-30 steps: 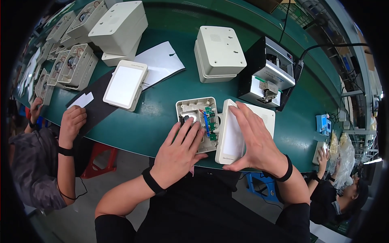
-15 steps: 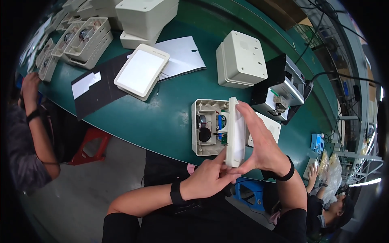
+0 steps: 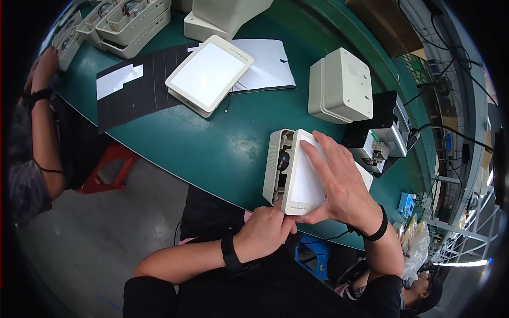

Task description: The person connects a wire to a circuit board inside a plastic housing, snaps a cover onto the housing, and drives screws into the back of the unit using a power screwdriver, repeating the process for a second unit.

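An off-white front cover [image 3: 305, 183] with a white screen-like face leans over a matching box-shaped housing [image 3: 272, 167]. A gap on the left side shows a dark round part [image 3: 284, 160] inside the housing. My right hand [image 3: 342, 183] grips the cover, its fingers across the face and far edge and its thumb at the near edge. Below the near left corner is my left hand [image 3: 264, 228], fingers curled against the cover and housing, fingertips partly hidden. Most of the housing's inside is hidden under the tilted cover.
A similar cover [image 3: 210, 73] lies on black and white sheets at the back left. Stacked off-white housings [image 3: 342, 85] and a black-and-silver machine [image 3: 376, 140] stand at the back right. Open housings [image 3: 135, 29] line the far left, near another person's hand [image 3: 45, 69].
The cover has tipped down from nearly upright over the housing, so its face now shows and the inside is mostly covered. The view has shifted, moving the bench items within the picture.
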